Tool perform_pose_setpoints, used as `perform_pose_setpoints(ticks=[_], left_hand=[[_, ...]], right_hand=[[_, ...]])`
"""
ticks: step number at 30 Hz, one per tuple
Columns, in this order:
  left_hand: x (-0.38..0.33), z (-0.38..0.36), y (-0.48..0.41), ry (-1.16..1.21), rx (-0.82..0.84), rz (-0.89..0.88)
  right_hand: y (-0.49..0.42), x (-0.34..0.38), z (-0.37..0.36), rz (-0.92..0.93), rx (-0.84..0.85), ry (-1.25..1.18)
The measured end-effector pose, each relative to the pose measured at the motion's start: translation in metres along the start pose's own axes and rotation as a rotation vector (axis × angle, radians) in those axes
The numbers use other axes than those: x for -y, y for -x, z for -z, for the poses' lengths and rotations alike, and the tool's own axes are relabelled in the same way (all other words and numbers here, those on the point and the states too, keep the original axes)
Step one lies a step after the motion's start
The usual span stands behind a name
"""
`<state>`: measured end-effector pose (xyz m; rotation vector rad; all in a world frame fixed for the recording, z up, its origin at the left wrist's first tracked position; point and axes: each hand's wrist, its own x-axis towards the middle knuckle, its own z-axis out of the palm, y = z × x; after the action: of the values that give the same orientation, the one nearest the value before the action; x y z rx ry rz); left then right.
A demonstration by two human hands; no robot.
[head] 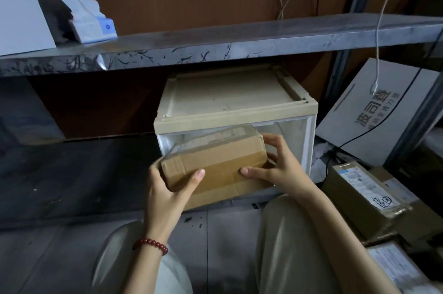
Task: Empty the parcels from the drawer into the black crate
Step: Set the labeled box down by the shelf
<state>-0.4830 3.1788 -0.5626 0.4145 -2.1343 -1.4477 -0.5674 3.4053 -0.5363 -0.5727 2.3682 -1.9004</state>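
A brown cardboard parcel (215, 159) sealed with tape is held at the mouth of a clear plastic drawer unit (287, 133) with a beige top, which stands on the lower shelf. My left hand (167, 188) grips the parcel's left end, thumb on its front face. My right hand (275, 164) grips its right end, fingers wrapped around the far corner. Another cardboard piece (239, 192) lies under the parcel in the drawer. The black crate is not in view.
A metal shelf board (215, 39) runs just above the drawer unit, with white boxes (84, 20) at its left. At right stand a white printed carton (374, 111) and taped parcels (366, 198). A white cable (377, 54) hangs down. My knees are below.
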Motion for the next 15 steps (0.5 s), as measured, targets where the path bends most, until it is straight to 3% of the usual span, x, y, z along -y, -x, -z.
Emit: perform_pose_setpoints(ticks=[7, 15], left_hand=[[-0.046, -0.044, 0.005, 0.061, 0.036, -0.144], [-0.103, -0.129, 0.024, -0.006, 0.339, -0.388]], right_hand=[[0.021, 0.008, 0.048, 0.048, -0.183, -0.039], [0.083, -0.006, 0.132, 0.086, -0.496, 0.099]])
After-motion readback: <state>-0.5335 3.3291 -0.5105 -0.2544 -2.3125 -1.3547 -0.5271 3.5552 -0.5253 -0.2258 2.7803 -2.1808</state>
